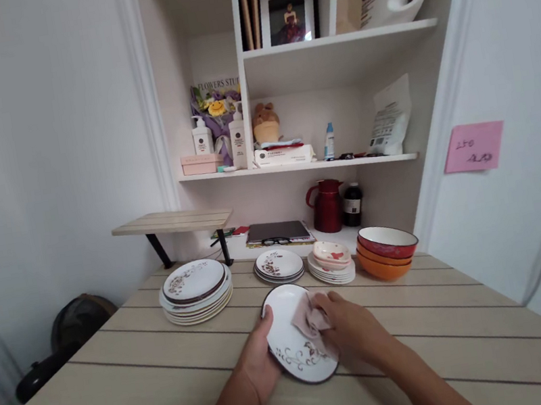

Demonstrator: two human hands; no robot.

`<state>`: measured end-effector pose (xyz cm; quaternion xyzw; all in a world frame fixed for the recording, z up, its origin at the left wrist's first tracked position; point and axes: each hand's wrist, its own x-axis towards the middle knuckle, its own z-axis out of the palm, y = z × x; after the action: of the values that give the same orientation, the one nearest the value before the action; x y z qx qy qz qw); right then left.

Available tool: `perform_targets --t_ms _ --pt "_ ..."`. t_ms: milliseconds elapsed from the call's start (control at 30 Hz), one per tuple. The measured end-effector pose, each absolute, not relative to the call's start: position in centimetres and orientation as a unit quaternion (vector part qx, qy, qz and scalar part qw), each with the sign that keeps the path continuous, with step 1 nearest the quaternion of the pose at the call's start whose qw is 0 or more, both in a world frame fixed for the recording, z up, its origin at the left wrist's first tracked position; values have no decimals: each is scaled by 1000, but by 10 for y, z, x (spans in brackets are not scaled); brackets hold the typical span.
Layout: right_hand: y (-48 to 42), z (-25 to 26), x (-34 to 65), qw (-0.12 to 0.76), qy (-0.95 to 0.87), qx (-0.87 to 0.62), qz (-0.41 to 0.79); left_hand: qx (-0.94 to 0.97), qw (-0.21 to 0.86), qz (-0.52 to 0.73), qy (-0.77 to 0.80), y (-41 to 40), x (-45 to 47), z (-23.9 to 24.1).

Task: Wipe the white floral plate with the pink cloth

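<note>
1. On my feed, the left hand [260, 358] grips the rim of a white plate [283, 327], thumb over its edge; I cannot see the other fingers underneath.
2. I see the right hand [353, 328] bunching a pink cloth [311, 319], its fingers closed around it, pressed against the plate's right side.
3. The plate is at front centre, over the wooden table [141, 394]; I cannot tell whether it touches.
4. Behind it I view two plate stacks [195, 281], small dishes [332, 265] and nested bowls [385, 249].
</note>
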<state>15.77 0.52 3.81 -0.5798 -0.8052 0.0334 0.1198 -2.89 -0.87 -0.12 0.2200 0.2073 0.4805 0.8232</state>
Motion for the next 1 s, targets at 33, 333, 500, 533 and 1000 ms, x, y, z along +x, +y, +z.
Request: perform_targets --t_ms 33,333,500,533,1000 --pt "1 38 160 101 -815 -568 51 222 824 479 203 -9 -29 0" --pt "-12 41 119 186 -845 -496 70 245 830 460 197 -8 -28 2" --pt "7 39 139 206 -762 -612 47 244 821 470 215 -10 -26 1" --pt "11 38 144 206 -745 -633 43 246 816 475 219 -11 -26 1" --pt "-3 46 100 254 -851 -457 -53 312 783 490 223 -14 -24 5"
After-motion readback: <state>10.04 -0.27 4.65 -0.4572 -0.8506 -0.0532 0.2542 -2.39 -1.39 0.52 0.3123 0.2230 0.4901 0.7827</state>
